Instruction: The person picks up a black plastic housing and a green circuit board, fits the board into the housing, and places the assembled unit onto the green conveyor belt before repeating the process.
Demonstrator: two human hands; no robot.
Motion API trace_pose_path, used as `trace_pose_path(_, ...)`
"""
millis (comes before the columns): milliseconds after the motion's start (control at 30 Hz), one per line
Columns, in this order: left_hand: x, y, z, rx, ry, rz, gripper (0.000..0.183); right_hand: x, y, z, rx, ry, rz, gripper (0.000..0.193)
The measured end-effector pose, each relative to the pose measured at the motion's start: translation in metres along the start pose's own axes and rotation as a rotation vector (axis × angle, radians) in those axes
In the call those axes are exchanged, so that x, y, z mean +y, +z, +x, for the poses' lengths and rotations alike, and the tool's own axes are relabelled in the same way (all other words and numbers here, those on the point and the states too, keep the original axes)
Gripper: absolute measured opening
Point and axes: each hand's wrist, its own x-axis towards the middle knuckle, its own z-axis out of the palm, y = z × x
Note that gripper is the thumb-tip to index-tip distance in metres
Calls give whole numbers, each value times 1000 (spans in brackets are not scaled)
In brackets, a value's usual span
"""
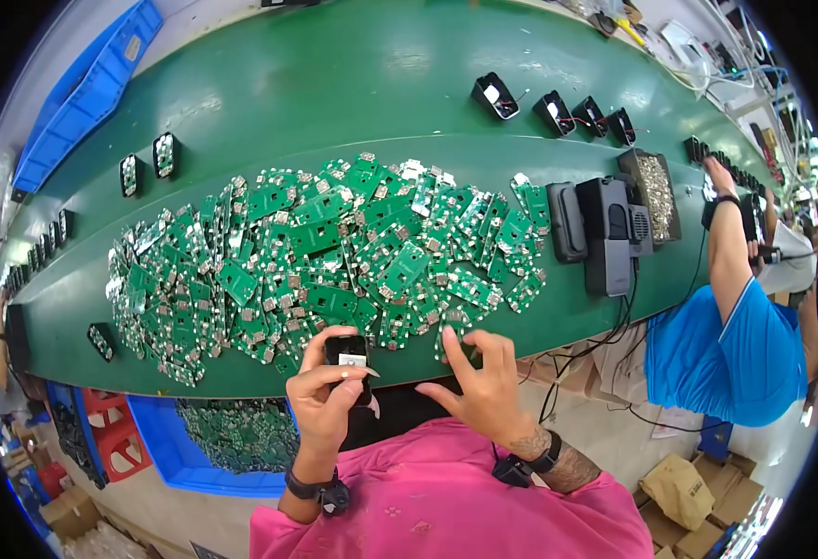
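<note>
My left hand (323, 396) grips a small black plastic casing (345, 347) at the table's front edge. A white piece (352, 361) shows inside the casing, and my fingers hide part of it. To the right, my right hand (488, 391) has its thumb and index finger spread apart. Its index fingertip is at a green circuit board (453, 320) on the near edge of a heap; whether it touches cannot be made out. That wide heap of green circuit boards (325, 233), with metal connectors, lies loose in front of both hands.
Several open black casings (496, 97) stand on the far side of the green table (334, 84). Black devices (604, 233) with cables and a tray of small metal parts (653, 196) sit right. Below the table is a blue bin (162, 456) of boards. A co-worker's arm (728, 233) reaches in at right.
</note>
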Motion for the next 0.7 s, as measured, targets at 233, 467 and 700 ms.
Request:
trace_pose_path(233,9,25,-1,-28,-107,87,23,33,7,-21,141,-205,74,50)
trace_pose_path(467,21,57,2,-202,50,547,14,9,-7,-5,334,359,547,15)
trace_pose_path(700,15,65,6,-127,-49,424,14,-13,-13,8,272,163,605,19)
